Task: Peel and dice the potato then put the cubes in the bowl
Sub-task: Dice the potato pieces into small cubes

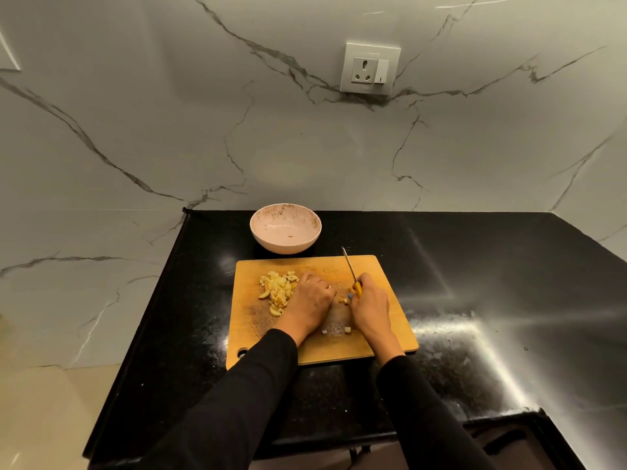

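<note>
You are cutting potato on the wooden board.
Your right hand is gripping the yellow knife, blade pointing away. Your left hand is curling down on the board, just beside the pile of potato cubes. A few bits are lying between your hands. The bowl is sitting behind the board on the black surface.

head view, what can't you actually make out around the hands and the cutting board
- What the left hand presses or holds: hidden under the hand itself.
- Knife handle: mostly covered by the right hand.
- Mark inside the bowl: too small to identify.
- Diced potato count: pieces blur together.
</note>
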